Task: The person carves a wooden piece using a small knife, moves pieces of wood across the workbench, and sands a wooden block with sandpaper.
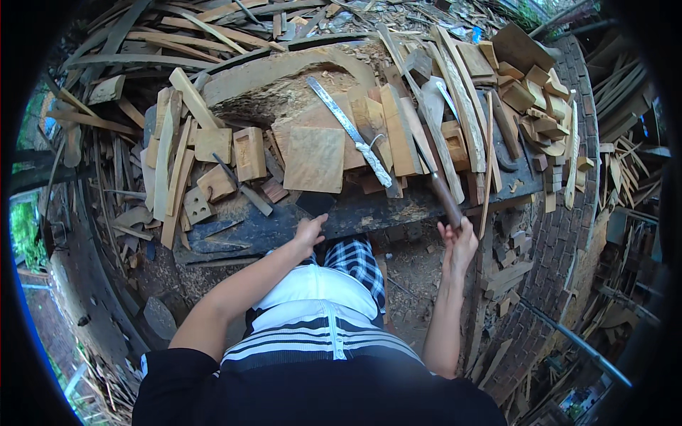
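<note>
My left hand (310,233) is at the bench's front edge, fingers loosely bent and apart, just below a dark flat square piece (314,202); I cannot tell whether they touch. My right hand (460,240) grips the brown wooden handle of a long tool (446,197), which points up and away among the boards. Ahead of my left hand lies a pale square block (312,160). A metal strip with white wrapping (339,117) lies diagonally across planks. Smaller wooden blocks (250,155), one with drilled holes (197,204), lie at the left.
The worn dark bench (256,234) holds stacked offcuts. Long slats (177,42) heap behind it, with curved pieces (540,121) piled at right. A brick surface (554,263) and a metal pipe (574,341) run along the right. Wood chips litter the ground (412,298).
</note>
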Demonstrator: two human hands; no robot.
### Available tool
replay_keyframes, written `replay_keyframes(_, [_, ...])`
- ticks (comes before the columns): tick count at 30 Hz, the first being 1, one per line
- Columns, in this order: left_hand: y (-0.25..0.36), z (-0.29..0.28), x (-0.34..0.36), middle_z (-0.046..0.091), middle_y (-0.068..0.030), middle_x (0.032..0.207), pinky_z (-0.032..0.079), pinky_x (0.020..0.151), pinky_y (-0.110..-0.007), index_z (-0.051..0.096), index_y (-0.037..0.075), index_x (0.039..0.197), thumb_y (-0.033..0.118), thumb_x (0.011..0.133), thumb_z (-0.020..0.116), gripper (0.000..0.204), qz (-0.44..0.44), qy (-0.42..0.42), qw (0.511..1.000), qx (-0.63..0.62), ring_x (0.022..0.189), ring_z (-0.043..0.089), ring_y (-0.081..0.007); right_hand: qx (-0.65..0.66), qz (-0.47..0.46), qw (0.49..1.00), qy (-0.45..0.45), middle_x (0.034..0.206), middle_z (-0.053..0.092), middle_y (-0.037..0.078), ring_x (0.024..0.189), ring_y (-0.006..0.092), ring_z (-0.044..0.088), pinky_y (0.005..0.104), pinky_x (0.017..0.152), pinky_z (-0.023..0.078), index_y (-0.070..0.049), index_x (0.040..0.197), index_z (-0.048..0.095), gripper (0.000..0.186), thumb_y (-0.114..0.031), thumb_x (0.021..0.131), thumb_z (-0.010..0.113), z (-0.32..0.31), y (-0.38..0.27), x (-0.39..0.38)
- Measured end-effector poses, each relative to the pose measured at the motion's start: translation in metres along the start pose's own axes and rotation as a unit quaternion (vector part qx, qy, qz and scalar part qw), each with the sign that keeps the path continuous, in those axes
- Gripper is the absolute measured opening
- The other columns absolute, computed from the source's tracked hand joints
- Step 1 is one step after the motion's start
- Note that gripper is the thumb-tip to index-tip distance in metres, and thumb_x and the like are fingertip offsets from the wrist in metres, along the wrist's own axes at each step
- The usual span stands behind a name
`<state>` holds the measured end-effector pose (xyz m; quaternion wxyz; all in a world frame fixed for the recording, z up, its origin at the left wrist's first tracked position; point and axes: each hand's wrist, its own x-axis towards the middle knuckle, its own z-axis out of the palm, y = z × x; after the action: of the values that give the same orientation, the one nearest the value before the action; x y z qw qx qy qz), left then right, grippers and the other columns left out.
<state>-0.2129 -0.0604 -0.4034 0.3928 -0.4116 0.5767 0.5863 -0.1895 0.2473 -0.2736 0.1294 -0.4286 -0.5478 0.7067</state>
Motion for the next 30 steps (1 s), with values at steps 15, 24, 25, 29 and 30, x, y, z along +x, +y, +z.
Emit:
replay_keyframes(15, [0.082,0.029,-0.108,0.06,-0.0052,0.112,0.046,0.094,-0.036,0.047,0.011,0.113,0.022,0.096,0.059,0.024,0.104,-0.427,0.889,-0.13,0.109,0.056,-0.0164,-0.186,-0.073,0.942,-0.269,0.114,0.058,0.011,0.106,0.0178,0.056,0.0311,0.093,0.043,0.003,0.128,0.05,0.041,-0.025,0.097,0.053,0.047,0.021,-0.131])
replay_keyframes(24, [0.054,0.01,-0.121,0.061,-0.0105,0.117,0.046,0.094,-0.034,0.047,0.003,0.13,0.016,0.094,0.059,0.04,0.287,-0.405,0.867,0.048,0.112,0.057,-0.0215,-0.327,-0.12,0.858,-0.377,0.074,0.061,0.001,0.071,0.009,0.059,0.0236,0.065,0.047,0.003,0.12,0.053,0.028,-0.011,0.096,0.055,0.157,0.009,-0.103])
replay_keyframes(25, [0.06,0.001,-0.123,0.061,-0.0105,0.117,0.046,0.094,-0.034,0.047,0.003,0.13,0.016,0.094,0.059,0.04,0.293,-0.4,0.867,0.042,0.112,0.057,-0.0215,-0.334,-0.133,0.85,-0.385,0.07,0.058,0.001,0.066,0.008,0.057,0.0238,0.06,0.047,0.002,0.12,0.053,0.028,-0.012,0.096,0.055,0.158,0.013,-0.099])
replay_keyframes(29, [0.085,-0.036,-0.12,0.069,-0.0204,0.096,0.05,0.087,-0.04,0.06,-0.001,0.113,0.025,0.09,0.062,0.035,0.406,-0.255,0.732,0.483,0.095,0.066,-0.035,-0.482,-0.243,0.782,-0.31,0.069,0.057,0.013,0.062,0.0265,0.061,0.0392,0.058,0.048,-0.007,0.139,0.041,0.044,-0.013,0.097,0.051,0.157,0.028,-0.09])
replay_keyframes(30, [0.081,-0.041,-0.106,0.068,-0.0198,0.1,0.05,0.087,-0.04,0.06,-0.001,0.115,0.024,0.088,0.064,0.037,0.422,-0.177,0.749,0.479,0.097,0.065,-0.0345,-0.535,-0.342,0.724,-0.268,0.076,0.059,0.019,0.067,0.0357,0.063,0.0452,0.062,0.049,-0.011,0.145,0.034,0.051,-0.013,0.097,0.05,0.15,0.042,-0.082])
